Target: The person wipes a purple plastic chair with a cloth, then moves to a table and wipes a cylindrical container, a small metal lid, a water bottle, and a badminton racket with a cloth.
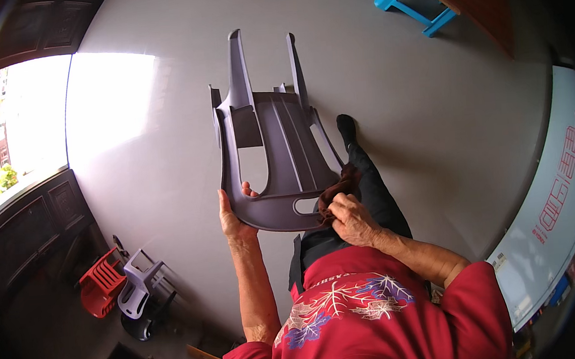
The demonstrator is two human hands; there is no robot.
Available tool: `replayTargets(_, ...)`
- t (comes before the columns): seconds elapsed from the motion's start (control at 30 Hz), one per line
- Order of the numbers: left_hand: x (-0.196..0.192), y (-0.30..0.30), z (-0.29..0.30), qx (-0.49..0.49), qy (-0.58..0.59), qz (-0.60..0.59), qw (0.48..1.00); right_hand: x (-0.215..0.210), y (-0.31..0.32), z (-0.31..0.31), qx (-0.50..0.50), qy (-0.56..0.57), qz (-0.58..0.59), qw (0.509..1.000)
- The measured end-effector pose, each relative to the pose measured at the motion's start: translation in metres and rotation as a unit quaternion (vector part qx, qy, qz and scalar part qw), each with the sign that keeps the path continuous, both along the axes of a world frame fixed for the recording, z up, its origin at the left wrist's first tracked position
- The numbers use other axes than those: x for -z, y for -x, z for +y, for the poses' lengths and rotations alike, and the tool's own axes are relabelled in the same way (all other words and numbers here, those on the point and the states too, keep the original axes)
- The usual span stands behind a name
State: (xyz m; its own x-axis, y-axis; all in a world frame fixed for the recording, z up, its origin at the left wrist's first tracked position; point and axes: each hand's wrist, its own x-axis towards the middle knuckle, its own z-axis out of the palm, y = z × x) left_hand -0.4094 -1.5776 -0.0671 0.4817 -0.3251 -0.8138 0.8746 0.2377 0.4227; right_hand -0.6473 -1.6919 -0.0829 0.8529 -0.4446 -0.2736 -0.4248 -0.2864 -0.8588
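A grey chair (290,146) is held long-ways in front, legs (238,69) far, top of its back (270,213) near
The left hand (234,218) grips its near left corner; the right hand (356,220) squeezes a brown cloth (336,191) at its near right corner, and neither hand is clearly closer

Chair (285,146), one, plastic, grey-purple, matt. Raised lengthwise ribs along the main panel; large cut-outs to either side; rounded back edge with an oval handle slot. Pose: tipped, back edge at the near end, two tapering legs pointing away at the far end. Cloth (342,183), one, dark brown, soft. State: bunched and creased, partly covered. Lies against the near right corner of the chair back, beside the slot.
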Motion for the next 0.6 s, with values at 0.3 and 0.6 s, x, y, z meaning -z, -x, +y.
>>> replayTargets(0.3,-0.001,0.003,0.003,0.061,0.114,0.028,0.991,-0.01,-0.146,0.026,-0.038,0.04,-0.263,0.963)
replayTargets(0.6,0.002,0.02,0.0,0.061,-0.088,-0.035,0.994,0.055,-0.233,-0.006,-0.146,0.156,-0.126,0.969)
